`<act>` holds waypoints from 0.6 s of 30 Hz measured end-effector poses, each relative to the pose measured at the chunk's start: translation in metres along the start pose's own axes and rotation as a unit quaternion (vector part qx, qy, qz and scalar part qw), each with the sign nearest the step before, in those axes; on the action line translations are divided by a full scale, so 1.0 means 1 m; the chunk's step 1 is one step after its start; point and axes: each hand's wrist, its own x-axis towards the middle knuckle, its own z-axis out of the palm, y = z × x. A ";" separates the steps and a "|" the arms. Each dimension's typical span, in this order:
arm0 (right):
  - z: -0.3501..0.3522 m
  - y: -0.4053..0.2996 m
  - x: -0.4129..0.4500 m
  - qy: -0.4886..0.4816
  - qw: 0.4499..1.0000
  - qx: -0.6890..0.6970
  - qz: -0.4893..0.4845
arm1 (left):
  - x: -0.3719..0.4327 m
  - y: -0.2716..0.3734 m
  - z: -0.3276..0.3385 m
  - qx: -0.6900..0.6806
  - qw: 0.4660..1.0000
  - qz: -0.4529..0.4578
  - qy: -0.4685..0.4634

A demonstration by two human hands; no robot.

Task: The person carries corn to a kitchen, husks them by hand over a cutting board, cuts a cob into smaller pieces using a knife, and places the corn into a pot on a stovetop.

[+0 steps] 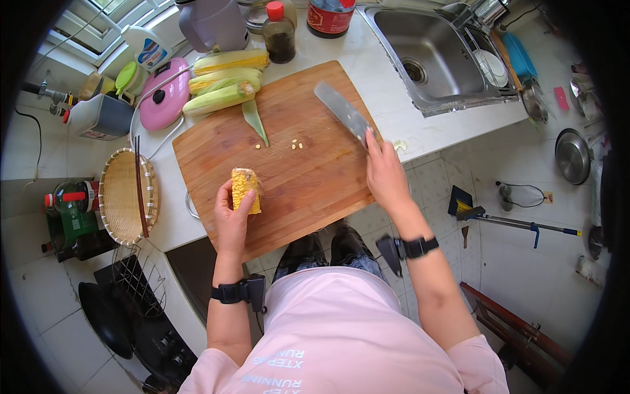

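Observation:
My left hand (233,212) grips a cut piece of yellow corn cob (244,191), upright over the left front of a wooden cutting board (315,172). In my right hand (384,170) is a cleaver (345,112), its broad blade pointing to the back left over the board's right side. A few loose corn kernels (297,144) lie mid-board. Behind them a green husk leaf (254,122) rests beside several corn ears (224,98), partly in their husks, at the board's back left corner.
A round woven basket (120,197) with dark chopsticks (141,187) across it stands left of the board. A pink appliance (165,93) and a red-capped bottle (279,37) stand at the back. The steel sink (428,49) is at the back right.

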 end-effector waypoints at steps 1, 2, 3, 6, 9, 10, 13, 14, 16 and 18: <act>0.005 0.008 0.016 0.012 0.999 -0.030 -0.027 | -0.001 0.000 0.002 0.009 1.000 -0.009 -0.015; 0.009 0.014 0.028 0.023 0.996 -0.056 -0.058 | -0.002 0.000 0.003 0.009 1.000 -0.010 -0.015; 0.013 0.017 0.037 0.021 0.996 -0.056 -0.060 | -0.003 0.000 0.003 0.012 1.000 -0.003 -0.016; 0.021 0.020 0.051 0.040 0.993 -0.070 -0.086 | -0.006 -0.001 0.002 0.016 1.000 0.013 -0.007; 0.020 0.016 0.047 0.043 0.987 -0.127 -0.092 | -0.011 0.000 -0.001 0.015 1.000 0.020 0.010; 0.016 0.008 0.043 0.039 0.987 -0.126 -0.097 | -0.012 0.000 -0.003 0.013 1.000 0.019 0.015; 0.009 -0.010 0.020 0.064 0.980 -0.128 -0.136 | -0.013 -0.001 -0.008 -0.013 0.999 0.000 0.031; 0.014 -0.010 0.010 0.027 0.988 -0.073 -0.135 | -0.012 -0.002 -0.009 -0.015 0.999 -0.001 0.033; 0.018 -0.014 -0.001 -0.017 0.992 -0.013 -0.124 | -0.010 -0.003 -0.010 -0.015 0.999 0.003 0.034; 0.021 -0.018 -0.006 -0.011 0.992 -0.026 -0.126 | -0.008 -0.006 -0.009 -0.010 0.999 0.016 0.035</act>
